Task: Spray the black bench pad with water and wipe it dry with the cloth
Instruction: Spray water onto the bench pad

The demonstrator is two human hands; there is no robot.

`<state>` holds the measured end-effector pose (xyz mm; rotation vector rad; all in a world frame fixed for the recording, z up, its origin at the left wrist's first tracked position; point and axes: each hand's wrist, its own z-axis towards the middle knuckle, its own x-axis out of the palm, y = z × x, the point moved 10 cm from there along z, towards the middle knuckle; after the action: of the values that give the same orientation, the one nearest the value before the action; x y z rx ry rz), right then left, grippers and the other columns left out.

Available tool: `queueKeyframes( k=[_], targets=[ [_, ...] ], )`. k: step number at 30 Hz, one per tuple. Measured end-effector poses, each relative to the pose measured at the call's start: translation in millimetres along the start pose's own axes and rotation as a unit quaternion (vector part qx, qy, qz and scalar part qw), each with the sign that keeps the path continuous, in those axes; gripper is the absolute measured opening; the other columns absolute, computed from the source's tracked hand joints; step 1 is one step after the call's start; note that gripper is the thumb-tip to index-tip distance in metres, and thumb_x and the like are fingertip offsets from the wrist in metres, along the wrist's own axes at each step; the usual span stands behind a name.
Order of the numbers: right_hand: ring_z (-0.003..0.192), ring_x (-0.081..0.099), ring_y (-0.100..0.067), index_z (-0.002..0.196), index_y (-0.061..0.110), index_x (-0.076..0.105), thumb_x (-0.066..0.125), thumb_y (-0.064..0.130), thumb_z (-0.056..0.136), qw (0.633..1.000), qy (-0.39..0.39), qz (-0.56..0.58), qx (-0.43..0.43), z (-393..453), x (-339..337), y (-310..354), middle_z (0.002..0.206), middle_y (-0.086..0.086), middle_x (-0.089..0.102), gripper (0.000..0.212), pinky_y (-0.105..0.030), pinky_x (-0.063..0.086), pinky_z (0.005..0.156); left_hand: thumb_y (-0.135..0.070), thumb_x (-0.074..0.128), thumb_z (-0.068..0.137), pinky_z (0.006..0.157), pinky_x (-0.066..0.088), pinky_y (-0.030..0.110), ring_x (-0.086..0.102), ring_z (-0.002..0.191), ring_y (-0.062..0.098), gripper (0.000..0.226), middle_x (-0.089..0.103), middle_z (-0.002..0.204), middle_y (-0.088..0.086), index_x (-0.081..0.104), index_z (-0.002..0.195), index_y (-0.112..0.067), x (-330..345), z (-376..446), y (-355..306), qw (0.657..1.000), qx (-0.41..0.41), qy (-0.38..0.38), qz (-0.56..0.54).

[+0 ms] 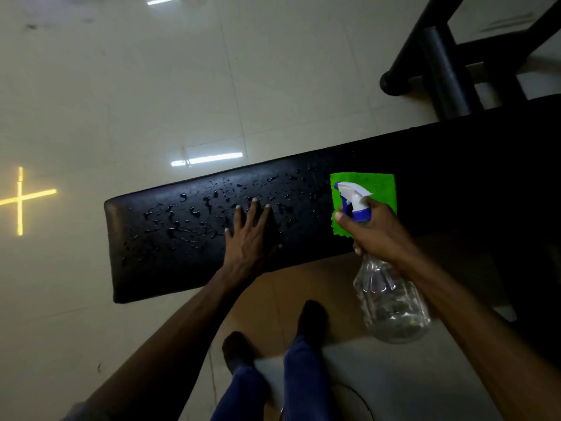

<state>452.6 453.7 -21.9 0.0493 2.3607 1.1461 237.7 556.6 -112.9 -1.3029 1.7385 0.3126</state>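
Note:
The black bench pad [170, 250] runs from lower left to upper right, its left half covered in water drops. My left hand [247, 235] lies flat on the wet pad with fingers spread, holding nothing. My right hand [376, 232] grips the neck of a clear spray bottle [391, 302] with a white and blue trigger head, nozzle pointing left over the pad. A green cloth [379, 185] lies flat on the pad just behind the spray head, partly hidden by the bottle and hand.
A black metal frame [440, 62] of gym equipment stands at the upper right. Glossy pale floor tiles [121, 101] surround the bench. My legs in blue trousers and dark shoes [312, 320] stand just in front of the pad.

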Motion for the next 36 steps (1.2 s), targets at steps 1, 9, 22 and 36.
queueKeyframes(
  k=[1, 9, 22, 36],
  targets=[
    [0.03, 0.049, -0.002, 0.085, 0.023, 0.052, 0.069, 0.028, 0.1, 1.0, -0.004, 0.0, 0.0, -0.7, 3.7, 1.3, 0.045, 0.008, 0.058, 0.023, -0.011, 0.039, 0.038, -0.054, 0.068, 0.088, 0.119, 0.013, 0.072, -0.012, 0.156, 0.038, 0.103, -0.014, 0.17, -0.001, 0.002, 0.162, -0.027, 0.5, -1.2, 0.7, 1.0, 0.003, 0.001, 0.003],
    [0.03, 0.049, -0.003, 0.088, 0.021, 0.056, 0.071, 0.032, 0.098, 0.998, -0.063, 0.019, 0.0, -9.5, 14.1, 10.6, 0.04, 0.011, 0.056, 0.021, -0.011, 0.039, 0.038, -0.053, 0.067, 0.089, 0.126, 0.012, 0.059, -0.001, 0.157, 0.035, 0.099, 0.003, 0.171, 0.007, 0.008, 0.161, -0.018, -17.8, -22.1, 24.1, 0.997, -0.002, -0.078, -0.018],
    [0.035, 0.053, -0.001, 0.117, 0.017, 0.06, 0.068, 0.033, 0.099, 1.0, 0.013, 0.006, -0.024, -19.8, 130.8, 67.0, 0.045, 0.005, 0.058, 0.026, -0.015, 0.044, 0.043, -0.055, 0.064, 0.091, 0.123, 0.015, 0.065, -0.003, 0.157, 0.035, 0.096, -0.001, 0.171, 0.005, 0.009, 0.161, -0.02, -35.1, -78.0, 175.8, 0.992, -0.09, -0.082, -0.045],
    [0.058, 0.061, -0.011, 0.11, 0.019, 0.061, 0.067, 0.031, 0.101, 0.989, 0.119, -0.046, -0.07, -61.0, 268.7, 120.9, 0.085, -0.003, 0.066, 0.016, -0.021, 0.048, 0.052, -0.048, 0.062, 0.095, 0.126, 0.02, 0.055, -0.002, 0.157, 0.034, 0.083, -0.002, 0.171, 0.002, 0.018, 0.161, -0.025, -18.4, -130.9, 255.9, 0.988, -0.086, -0.072, -0.108]
  ],
)
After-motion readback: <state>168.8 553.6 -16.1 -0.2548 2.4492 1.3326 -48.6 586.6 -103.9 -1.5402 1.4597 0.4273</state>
